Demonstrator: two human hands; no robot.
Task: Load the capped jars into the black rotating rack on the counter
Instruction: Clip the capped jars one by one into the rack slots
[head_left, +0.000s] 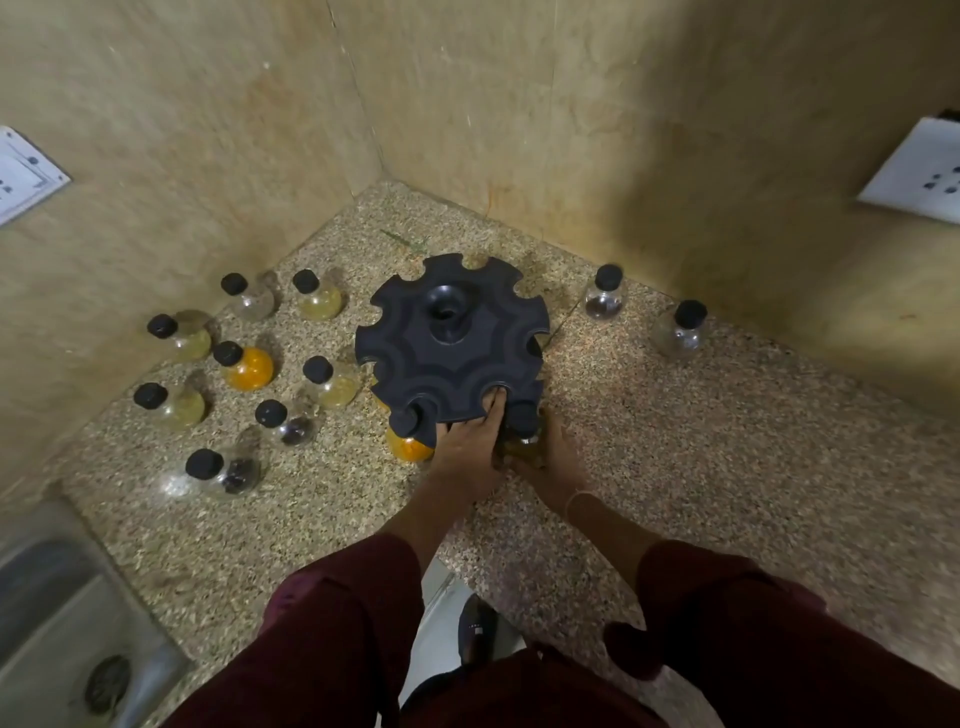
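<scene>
Your left hand (467, 447) steadied the rack (451, 343), fingers in a front slot; your right hand (550, 457) gripped a jar (524, 441) at the neighbouring slot. If the rack turned, the neck could miss and the jar tip onto the table (675, 441).

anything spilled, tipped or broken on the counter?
Nothing stands out. The loose jars left and right of the black rack stand upright with caps on, and the counter shows no spill. Both hands, left and right, are at the rack's near edge, around a jar there.
</scene>
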